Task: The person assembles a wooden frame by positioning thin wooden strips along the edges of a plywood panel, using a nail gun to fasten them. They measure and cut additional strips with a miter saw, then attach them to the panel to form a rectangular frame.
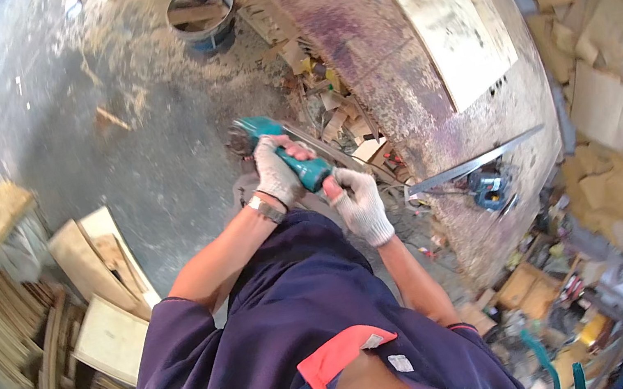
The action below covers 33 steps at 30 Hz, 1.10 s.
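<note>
A teal angle grinder (309, 171) is held in front of my waist, slanting from far left to near right. Its dark head points away from me to the far left. My left hand (277, 171), in a fingertip-free white knit glove, is wrapped round the middle of its body. At the tool's rear end is my right hand (361, 204), gloved the same way, with its bare thumb against the housing and its fingers curled beneath. What the right fingers touch underneath is hidden.
To my right stands a stained worktable (394, 96) bearing a pale board (438, 14), a long metal straightedge (480, 158) and a blue power tool (490, 188). Wood scraps (338, 110) litter the floor beside it. A bucket (202, 18) stands ahead; stacked boards (1, 324) lie left.
</note>
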Available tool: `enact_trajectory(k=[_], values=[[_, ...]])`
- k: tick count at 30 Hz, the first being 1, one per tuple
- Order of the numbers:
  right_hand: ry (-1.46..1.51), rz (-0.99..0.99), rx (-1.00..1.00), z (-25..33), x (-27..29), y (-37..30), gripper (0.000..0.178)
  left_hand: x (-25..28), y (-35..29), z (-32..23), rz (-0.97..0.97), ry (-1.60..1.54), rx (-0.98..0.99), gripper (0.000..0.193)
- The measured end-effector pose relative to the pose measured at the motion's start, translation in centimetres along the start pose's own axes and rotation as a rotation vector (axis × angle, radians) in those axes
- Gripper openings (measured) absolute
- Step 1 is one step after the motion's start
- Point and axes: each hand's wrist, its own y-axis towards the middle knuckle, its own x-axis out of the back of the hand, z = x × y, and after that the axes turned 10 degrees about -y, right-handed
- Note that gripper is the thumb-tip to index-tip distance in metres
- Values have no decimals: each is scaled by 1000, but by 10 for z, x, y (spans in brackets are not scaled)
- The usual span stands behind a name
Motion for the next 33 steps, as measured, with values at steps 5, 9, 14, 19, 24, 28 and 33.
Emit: enact_trajectory(k=[5,9,14,19,24,28,33], values=[[911,58,-529,12,6,10,32,38,1,-80,104,-360,-255,20],[684,-112,-564,-48,56,63,20,99,22,-79,348,33,-657,19],[58,-161,-556,-101,82,185,30,130,59,-85,-52,1558,-803,51],[-1137,-499,-26,-146,62,275,41,111,143,-105,129,1875,-895,36],[-1240,-716,-204,-138,22,286,34,82,230,-114,306,2032,-980,31],[-1255,-763,-94,-148,27,280,30,35,292,-98,368,2152,-931,37],[-1234,-734,-171,-142,23,279,30,-28,354,-84,476,2184,-961,24]])
